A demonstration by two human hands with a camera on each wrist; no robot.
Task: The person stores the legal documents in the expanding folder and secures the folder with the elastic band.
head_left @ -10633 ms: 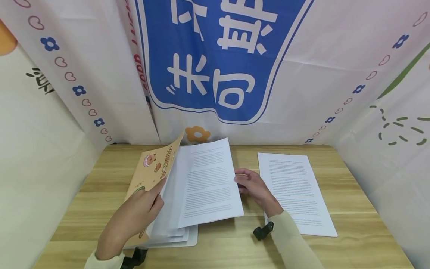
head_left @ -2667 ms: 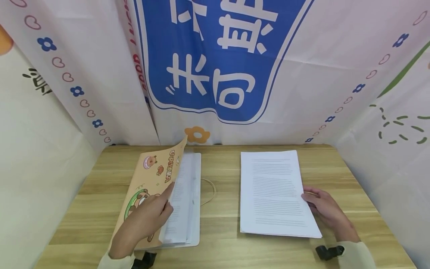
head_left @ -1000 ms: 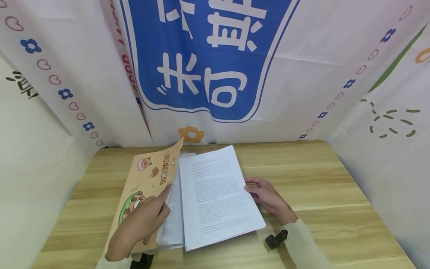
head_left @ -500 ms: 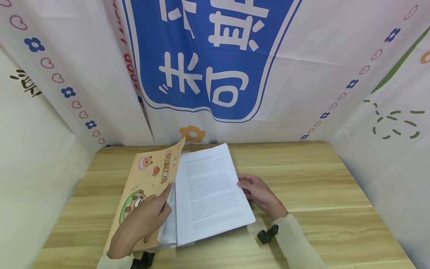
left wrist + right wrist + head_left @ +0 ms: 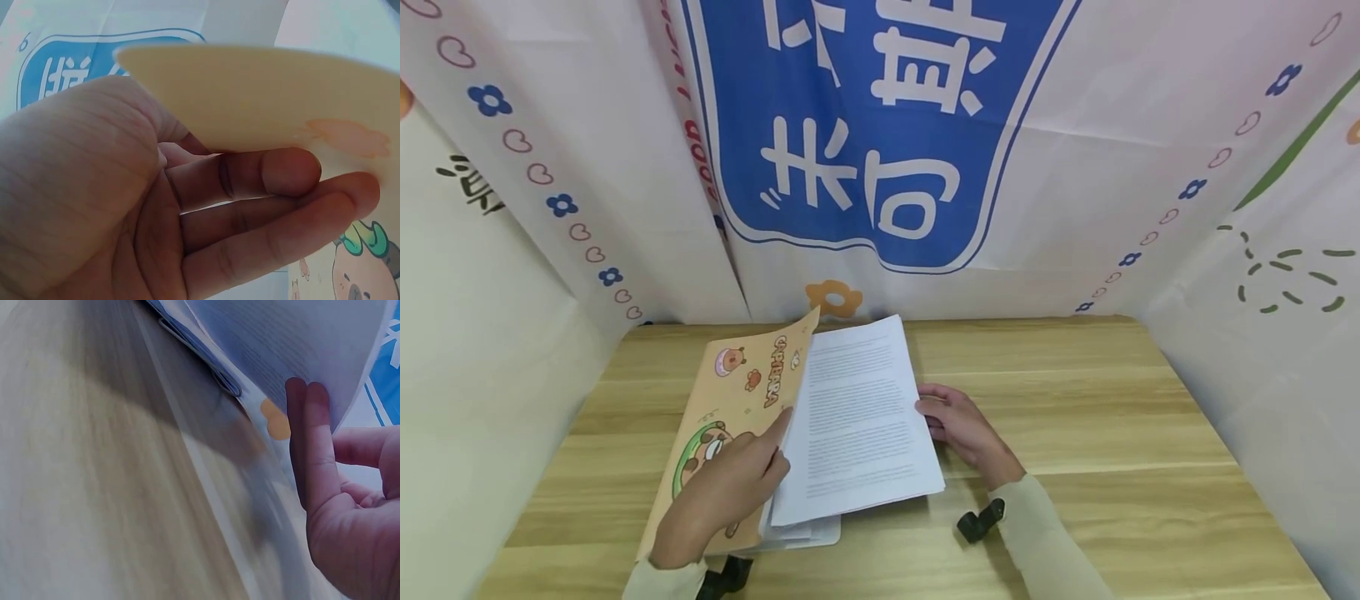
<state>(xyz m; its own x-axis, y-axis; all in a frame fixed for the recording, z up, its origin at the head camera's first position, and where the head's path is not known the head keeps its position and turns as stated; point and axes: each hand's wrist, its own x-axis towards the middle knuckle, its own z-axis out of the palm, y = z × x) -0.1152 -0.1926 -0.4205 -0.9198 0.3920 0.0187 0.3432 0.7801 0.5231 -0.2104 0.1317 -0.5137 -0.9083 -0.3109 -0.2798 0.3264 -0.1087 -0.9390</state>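
Observation:
A tan folder (image 5: 752, 417) with cartoon capybaras and the word CAPIBARA lies at the left of the table, its cover raised. My left hand (image 5: 726, 487) grips the cover's free edge; in the left wrist view the cover (image 5: 250, 100) runs between thumb and fingers. A stack of printed paper sheets (image 5: 861, 417) overlaps the folder's inside, its left edge hidden behind the cover. My right hand (image 5: 966, 429) pinches the stack's right edge, and in the right wrist view the sheets (image 5: 269, 344) are tilted up off the table. Below them, a pale inner sleeve (image 5: 820, 532) of the folder shows.
The wooden table (image 5: 1112, 442) reaches out to the right of my right hand. A white cloth backdrop with a blue sign (image 5: 865, 150) rises behind the table's far edge. In the right wrist view a thin cord loop (image 5: 206, 359) lies by the folder.
The right hand has carried the paper stack left from the table's right side, over the open folder and partly under its cover. The left hand keeps holding the cover up.

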